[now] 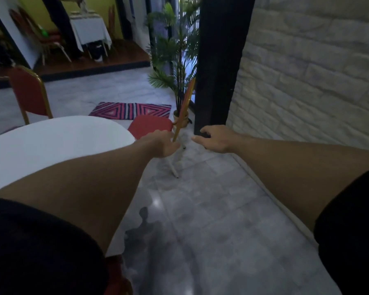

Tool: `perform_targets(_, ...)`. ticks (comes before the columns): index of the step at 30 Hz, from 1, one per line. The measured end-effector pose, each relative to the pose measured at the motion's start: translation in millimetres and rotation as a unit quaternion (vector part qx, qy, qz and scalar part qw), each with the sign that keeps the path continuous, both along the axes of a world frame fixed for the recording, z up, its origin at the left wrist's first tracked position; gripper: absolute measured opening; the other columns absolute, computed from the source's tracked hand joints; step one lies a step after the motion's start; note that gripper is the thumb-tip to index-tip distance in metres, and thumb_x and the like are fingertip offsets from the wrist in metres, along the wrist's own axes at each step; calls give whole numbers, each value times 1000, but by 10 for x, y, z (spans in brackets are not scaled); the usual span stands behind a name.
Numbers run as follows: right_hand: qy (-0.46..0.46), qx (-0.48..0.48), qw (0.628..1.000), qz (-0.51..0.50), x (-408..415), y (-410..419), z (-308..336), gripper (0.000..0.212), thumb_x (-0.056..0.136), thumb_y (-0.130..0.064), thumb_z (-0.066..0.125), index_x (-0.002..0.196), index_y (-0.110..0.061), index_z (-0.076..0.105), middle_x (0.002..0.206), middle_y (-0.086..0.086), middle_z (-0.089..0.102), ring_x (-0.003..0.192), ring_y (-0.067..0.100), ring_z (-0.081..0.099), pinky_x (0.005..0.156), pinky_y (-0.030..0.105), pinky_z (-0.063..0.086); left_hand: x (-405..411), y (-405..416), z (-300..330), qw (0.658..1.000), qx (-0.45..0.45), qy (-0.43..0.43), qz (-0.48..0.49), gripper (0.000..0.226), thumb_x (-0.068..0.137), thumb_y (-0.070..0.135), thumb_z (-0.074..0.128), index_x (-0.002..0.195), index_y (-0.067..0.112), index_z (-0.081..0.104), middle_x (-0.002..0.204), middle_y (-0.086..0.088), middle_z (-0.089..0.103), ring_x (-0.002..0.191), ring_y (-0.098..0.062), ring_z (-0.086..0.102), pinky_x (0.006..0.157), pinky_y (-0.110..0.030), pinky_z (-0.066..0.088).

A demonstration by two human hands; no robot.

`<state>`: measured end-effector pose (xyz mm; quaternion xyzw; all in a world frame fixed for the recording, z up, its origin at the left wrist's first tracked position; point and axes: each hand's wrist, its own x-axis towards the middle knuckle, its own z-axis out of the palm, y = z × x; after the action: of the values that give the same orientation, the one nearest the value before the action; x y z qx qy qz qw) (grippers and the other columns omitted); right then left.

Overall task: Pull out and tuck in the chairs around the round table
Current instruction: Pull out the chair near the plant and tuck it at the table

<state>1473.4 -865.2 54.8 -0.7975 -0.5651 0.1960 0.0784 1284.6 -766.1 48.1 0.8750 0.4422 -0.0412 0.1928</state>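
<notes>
The red chair [150,126] stands at the far right edge of the round white table [51,143], seat partly out, with a black pillar [219,60] and a potted palm [175,60] just behind it. The left hand [162,143] grips the chair's backrest edge. The right hand [213,140] hovers beside it, fingers loosely spread, empty; a second red chair [29,92] stands at the table's far left.

The person's 2 bare forearms emerge from short black sleeves [349,231]; the hands [164,143] wear nothing.
</notes>
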Motion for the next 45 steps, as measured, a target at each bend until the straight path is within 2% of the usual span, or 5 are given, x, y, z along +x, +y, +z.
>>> perform_targets(21, -7, -8, 993, 114, 2658, 2136, -133, 84, 97, -78, 43, 153, -15, 50, 155, 12, 52, 136, 33, 53, 103, 41, 46, 2608, 1702, -102, 997, 0, 1, 81, 64, 101, 55, 42, 150, 14, 47, 153, -17, 51, 136, -38, 51, 103, -43, 42)
perform_targets(28, -22, -19, 992, 125, 3203, 3067, -298, 76, 90, -85, 44, 130, -24, 65, 126, 4, 64, 111, 27, 61, 99, 48, 53, 3122, 2442, -271, 994, -21, 3, 107, 61, 102, 54, 43, 148, 15, 50, 147, -17, 56, 129, -36, 56, 90, -39, 42)
perform_targets(34, -2, -26, 990, 138, 3577, 4020, -390, 90, 92, -82, 47, 155, -18, 48, 152, 8, 55, 134, 29, 55, 105, 45, 48, 3460, 3448, -449, 990, -21, 13, 137, 82, 96, 65, 43, 158, 11, 35, 162, -18, 38, 145, -38, 42, 112, -49, 39)
perform_targets(40, 20, -40, 983, 177, 3784, 4994, -424, 80, 93, -80, 49, 152, -26, 52, 155, 8, 54, 141, 31, 52, 111, 46, 46, 3764, 4356, -412, 988, -23, -3, 155, 80, 98, 63, 41, 159, 13, 33, 162, -17, 40, 144, -38, 43, 110, -48, 39)
perform_targets(45, 4, -49, 974, 222, 4047, 5640, -446, 93, 92, -77, 56, 166, -25, 33, 170, 6, 38, 152, 31, 40, 119, 47, 39, 3944, 4801, -574, 981, -64, -7, 182, 76, 95, 57, 40, 155, 10, 38, 158, -20, 44, 138, -39, 47, 110, -52, 43)
